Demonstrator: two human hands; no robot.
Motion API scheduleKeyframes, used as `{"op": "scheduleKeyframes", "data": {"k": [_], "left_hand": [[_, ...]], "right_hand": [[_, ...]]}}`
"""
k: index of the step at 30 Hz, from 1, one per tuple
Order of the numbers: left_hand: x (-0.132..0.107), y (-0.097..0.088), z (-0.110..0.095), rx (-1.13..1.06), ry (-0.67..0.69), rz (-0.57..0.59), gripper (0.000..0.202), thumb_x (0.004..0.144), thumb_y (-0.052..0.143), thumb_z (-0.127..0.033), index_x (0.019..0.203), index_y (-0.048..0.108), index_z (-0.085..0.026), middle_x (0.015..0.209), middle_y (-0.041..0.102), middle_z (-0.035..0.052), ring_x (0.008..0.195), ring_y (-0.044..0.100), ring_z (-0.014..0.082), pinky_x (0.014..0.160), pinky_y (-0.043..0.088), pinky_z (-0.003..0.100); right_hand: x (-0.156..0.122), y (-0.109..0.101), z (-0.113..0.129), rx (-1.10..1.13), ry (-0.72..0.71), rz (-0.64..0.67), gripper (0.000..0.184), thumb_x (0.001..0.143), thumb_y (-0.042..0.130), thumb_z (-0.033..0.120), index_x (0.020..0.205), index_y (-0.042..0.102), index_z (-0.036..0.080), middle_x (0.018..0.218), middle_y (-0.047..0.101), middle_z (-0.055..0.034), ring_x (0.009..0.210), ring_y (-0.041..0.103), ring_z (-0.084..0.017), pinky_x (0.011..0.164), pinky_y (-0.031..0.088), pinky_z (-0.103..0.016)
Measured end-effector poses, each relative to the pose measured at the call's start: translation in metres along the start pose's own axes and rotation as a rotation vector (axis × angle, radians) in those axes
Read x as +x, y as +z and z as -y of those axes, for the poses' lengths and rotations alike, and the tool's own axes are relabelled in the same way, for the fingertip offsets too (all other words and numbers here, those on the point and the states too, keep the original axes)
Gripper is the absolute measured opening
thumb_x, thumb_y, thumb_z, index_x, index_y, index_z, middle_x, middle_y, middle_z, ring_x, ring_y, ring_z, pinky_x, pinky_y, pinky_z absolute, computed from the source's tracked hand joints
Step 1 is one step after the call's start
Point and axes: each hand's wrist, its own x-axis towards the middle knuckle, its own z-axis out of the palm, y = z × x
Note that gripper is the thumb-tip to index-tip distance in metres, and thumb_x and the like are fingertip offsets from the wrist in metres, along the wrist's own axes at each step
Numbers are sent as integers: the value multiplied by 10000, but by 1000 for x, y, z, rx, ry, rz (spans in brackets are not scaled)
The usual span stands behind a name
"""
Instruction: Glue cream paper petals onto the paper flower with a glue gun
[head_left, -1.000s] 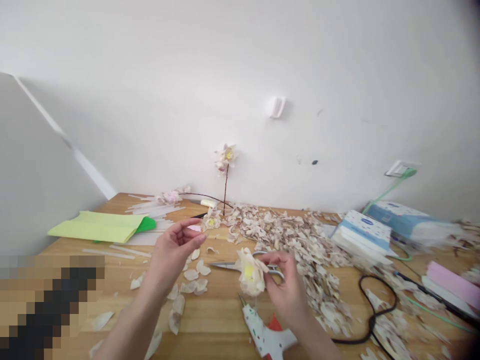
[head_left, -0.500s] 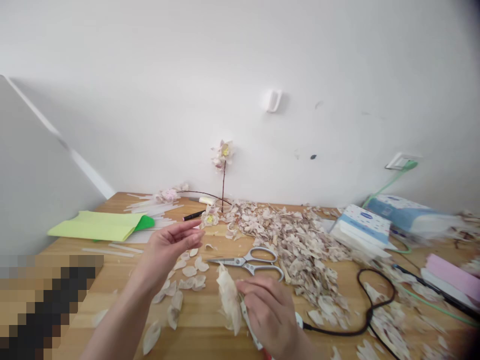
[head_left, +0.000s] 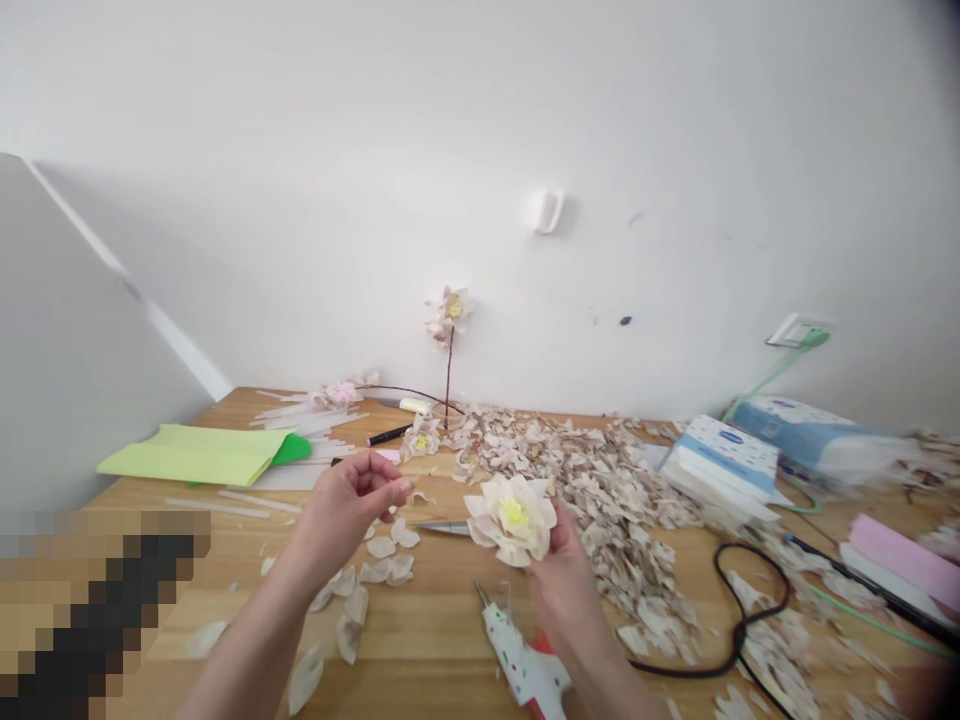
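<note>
My right hand (head_left: 562, 560) grips a cream-white flower (head_left: 513, 518) from behind. Its pointed petals surround a yellow centre that faces me. My left hand (head_left: 361, 505) hovers to the left of the flower, apart from it, with thumb and fingers drawn together; whatever may be between the fingertips is too small to make out. Below the flower lies a white glue gun (head_left: 517, 650) with coloured spots and red parts, partly behind my right forearm. A pair of scissors (head_left: 444, 527) is mostly covered by the flower. Loose pale petals (head_left: 381, 547) lie beneath my left hand.
Dried petals (head_left: 570, 465) form a large heap right of centre. A flower on a stem (head_left: 453, 305) stands against the wall. Yellow-green paper (head_left: 195, 453) lies on the left. Tissue packs (head_left: 724, 455) and a looped black cord (head_left: 720, 668) are on the right.
The flower in my right hand has risen and turned its yellow centre towards me. My right hand has moved up, uncovering the glue gun. My left fingers have curled in more.
</note>
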Motion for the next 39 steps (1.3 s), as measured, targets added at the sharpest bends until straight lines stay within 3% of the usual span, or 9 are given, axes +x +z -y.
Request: {"op": "scheduleKeyframes", "data": {"k": [2, 4, 7, 9, 13, 21, 27, 34, 39], "left_hand": [[2, 4, 6, 69, 14, 88, 239, 650, 679, -384, 710, 609, -164, 470, 500, -59, 460, 488, 98, 477, 377, 204], [1, 12, 12, 64, -3, 270, 286, 646, 694, -351, 865, 647, -173, 602, 560, -32, 558, 529, 110, 538, 401, 214], [-5, 31, 20, -101, -62, 549, 399, 620, 732, -287, 997, 638, -197, 912, 616, 33, 762, 575, 146, 684, 432, 256], [-10, 45, 24, -231, -65, 628, 349, 661, 709, -286, 990, 646, -188, 952, 626, 53, 860, 577, 179, 778, 422, 296], [-19, 63, 28, -486, -86, 669, 341, 710, 680, -281, 1034, 646, -180, 950, 656, 70, 938, 560, 198, 865, 383, 326], [-19, 70, 33, -755, -178, 723, 300, 662, 720, -288, 924, 695, -145, 815, 671, 76, 678, 555, 141, 665, 425, 271], [-20, 64, 30, -666, -181, 697, 240, 682, 692, -223, 901, 694, -124, 743, 669, 70, 683, 588, 161, 698, 437, 297], [-18, 57, 23, -527, -312, 542, 277, 522, 799, -196, 780, 717, -138, 695, 683, 39, 644, 589, 137, 667, 428, 249], [-23, 58, 12, -338, -137, 573, 191, 552, 775, -256, 719, 734, -171, 684, 683, 27, 685, 596, 174, 742, 426, 285]], "right_hand": [[-1, 1, 3, 68, 49, 35, 521, 466, 763, 93, 917, 548, 242, 927, 672, -4, 868, 610, -198, 714, 496, -301], [-2, 2, 7, 122, 118, 60, 541, 446, 770, 93, 920, 557, 242, 1004, 664, -17, 893, 607, -203, 669, 504, -284], [-4, 3, 12, 150, 201, 88, 533, 419, 793, 90, 880, 566, 229, 938, 680, -13, 780, 623, -179, 574, 490, -251], [-5, 3, 14, 146, 217, 121, 511, 439, 804, 103, 879, 566, 213, 854, 690, -15, 727, 625, -171, 565, 477, -250], [-9, 5, 15, 130, 273, 182, 470, 492, 811, 155, 883, 555, 206, 760, 687, -4, 657, 623, -162, 528, 434, -237], [-17, 9, 16, 265, 452, 280, 332, 483, 797, 93, 735, 593, 163, 551, 613, 43, 485, 540, -78, 424, 344, -159], [-17, 10, 15, 289, 478, 253, 329, 469, 773, 53, 743, 620, 153, 564, 633, 41, 461, 530, -60, 404, 337, -138], [-12, 7, 10, 202, 475, 339, 278, 469, 751, 63, 708, 637, 148, 529, 614, 37, 433, 507, -51, 375, 302, -128], [-6, 3, 12, 143, 495, 405, 340, 391, 782, 81, 696, 640, 137, 539, 613, 22, 404, 459, -44, 346, 254, -136]]}}
